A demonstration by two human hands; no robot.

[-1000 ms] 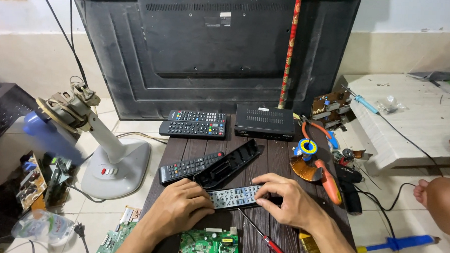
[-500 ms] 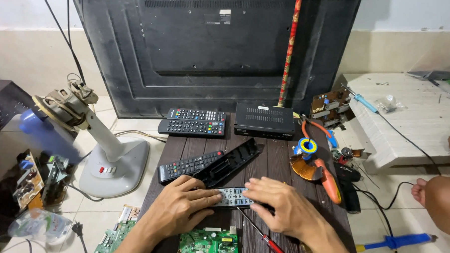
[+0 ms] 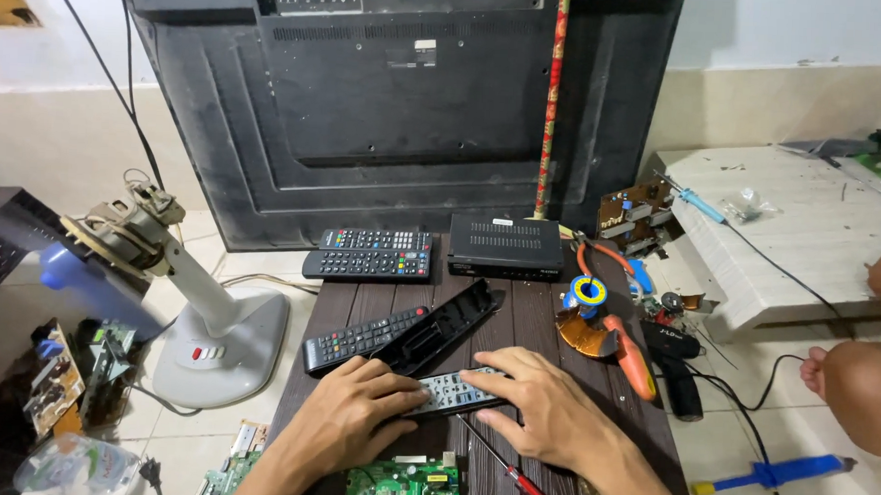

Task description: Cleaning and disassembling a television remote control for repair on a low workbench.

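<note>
Both my hands press on a grey remote control [image 3: 452, 391] lying flat across a dark slatted table [image 3: 535, 329]. My left hand [image 3: 351, 420] curls over its left end, fingers closed around the edge; my right hand [image 3: 542, 407] covers the right end, fingers bent down on the button face. It looks light, rigid plastic, likely slick and thin-walled, so the long edges seem the safest hold. Just beyond lies an empty black remote shell [image 3: 440, 326] beside another black remote [image 3: 359, 339]. A red-handled screwdriver [image 3: 511, 468] lies near my right wrist, and a green circuit board [image 3: 403, 485] sits close below.
</note>
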